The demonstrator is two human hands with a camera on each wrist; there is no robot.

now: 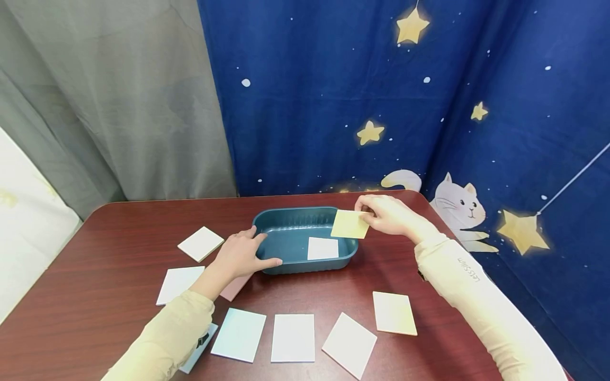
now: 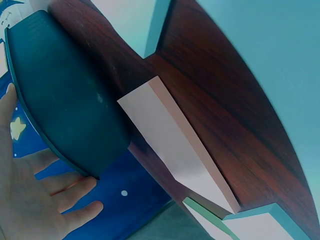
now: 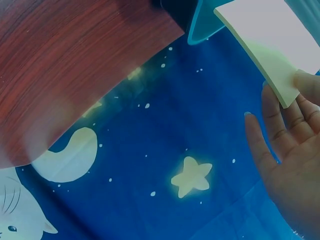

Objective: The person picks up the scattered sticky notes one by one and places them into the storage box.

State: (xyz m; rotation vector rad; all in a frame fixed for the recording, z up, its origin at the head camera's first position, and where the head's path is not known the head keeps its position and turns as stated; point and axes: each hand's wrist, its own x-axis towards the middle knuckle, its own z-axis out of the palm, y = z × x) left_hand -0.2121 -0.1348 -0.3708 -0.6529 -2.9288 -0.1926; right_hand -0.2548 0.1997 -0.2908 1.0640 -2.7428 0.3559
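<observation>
My right hand [image 1: 388, 214] pinches a yellow sticky note pad [image 1: 349, 224] by one edge, over the right end of a dark teal basin [image 1: 290, 267]. In the right wrist view the thumb lies on the face of the pad [image 3: 272, 45], with fingers behind it. A white sticky note pad [image 1: 323, 248] lies inside the basin. At the basin's left end my left hand [image 1: 238, 254] rests on the rim, fingers spread and thumb along the front side. A pink sticky note pad [image 1: 234, 288] is partly hidden beneath that hand.
On the reddish-brown table [image 1: 119, 254], more pads lie around the basin: a cream one [image 1: 201, 244], a white one [image 1: 178, 283], a light blue one [image 1: 239, 335], and several others toward the front. A pale yellow pad [image 1: 394, 313] lies front right. Curtains [image 1: 324, 106] hang behind.
</observation>
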